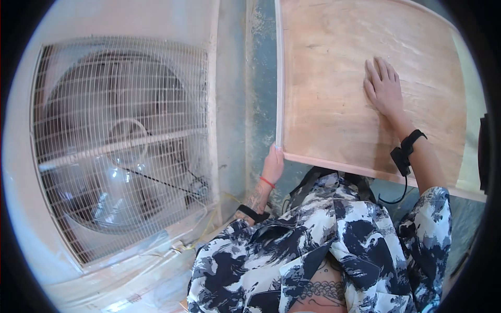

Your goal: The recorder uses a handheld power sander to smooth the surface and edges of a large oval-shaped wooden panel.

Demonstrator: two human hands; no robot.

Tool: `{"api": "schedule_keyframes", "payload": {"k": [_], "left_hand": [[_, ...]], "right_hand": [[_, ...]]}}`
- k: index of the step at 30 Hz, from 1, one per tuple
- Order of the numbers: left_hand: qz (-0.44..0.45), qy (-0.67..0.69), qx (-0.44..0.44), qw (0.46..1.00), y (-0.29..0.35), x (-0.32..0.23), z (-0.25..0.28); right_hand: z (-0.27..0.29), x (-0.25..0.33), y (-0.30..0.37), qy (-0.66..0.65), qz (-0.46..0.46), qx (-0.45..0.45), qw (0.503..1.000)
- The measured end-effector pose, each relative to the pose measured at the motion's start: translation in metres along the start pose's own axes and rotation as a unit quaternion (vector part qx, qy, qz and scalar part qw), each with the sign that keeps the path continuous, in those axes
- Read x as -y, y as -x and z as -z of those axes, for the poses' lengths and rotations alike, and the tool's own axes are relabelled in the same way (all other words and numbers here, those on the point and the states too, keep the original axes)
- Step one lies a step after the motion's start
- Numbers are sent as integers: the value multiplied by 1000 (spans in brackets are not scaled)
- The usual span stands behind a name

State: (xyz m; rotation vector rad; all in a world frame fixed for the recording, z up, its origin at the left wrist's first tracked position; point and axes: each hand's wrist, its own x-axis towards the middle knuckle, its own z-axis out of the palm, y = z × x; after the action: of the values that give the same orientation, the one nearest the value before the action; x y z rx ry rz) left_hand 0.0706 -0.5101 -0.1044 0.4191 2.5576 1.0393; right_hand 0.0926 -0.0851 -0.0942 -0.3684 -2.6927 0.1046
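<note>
A large pale wooden panel (pixel 334 99) with a thin raised rim fills the upper right. My right hand (pixel 383 86) lies flat on its face, palm down, fingers stretched out and a little apart. At the panel's near left corner, my left hand (pixel 273 163) grips the rim, its fingertips partly hidden by the edge. A black strap with a small box (pixel 403 156) circles my right wrist, and a cable hangs from it. On my left wrist are a red cord (pixel 267 182) and a black band (pixel 253 214).
On the left, a big fan behind a wire grille (pixel 125 141) is set into a pale wall. A worn blue-green surface (pixel 261 78) shows between that wall and the panel. Wrinkled plastic sheeting (pixel 120 281) lies below the grille. A dark object (pixel 484 154) stands at the far right.
</note>
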Motion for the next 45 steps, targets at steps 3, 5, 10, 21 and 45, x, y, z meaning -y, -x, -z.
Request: {"api": "schedule_keyframes", "payload": {"k": [3, 5, 10, 21, 45], "left_hand": [[-15, -15, 8, 1000, -35, -3, 1], [-8, -38, -7, 999, -72, -18, 12], [-56, -66, -114, 990, -196, -47, 78], [-20, -222, -295, 929, -254, -109, 308], [81, 28, -12, 996, -45, 9, -28]], "right_hand": [[9, 8, 8, -1, -9, 1, 1000], [19, 24, 9, -12, -7, 5, 1000], [46, 69, -11, -77, 68, 26, 994], [87, 151, -56, -193, 222, 12, 956], [30, 19, -22, 10, 58, 40, 997]]}}
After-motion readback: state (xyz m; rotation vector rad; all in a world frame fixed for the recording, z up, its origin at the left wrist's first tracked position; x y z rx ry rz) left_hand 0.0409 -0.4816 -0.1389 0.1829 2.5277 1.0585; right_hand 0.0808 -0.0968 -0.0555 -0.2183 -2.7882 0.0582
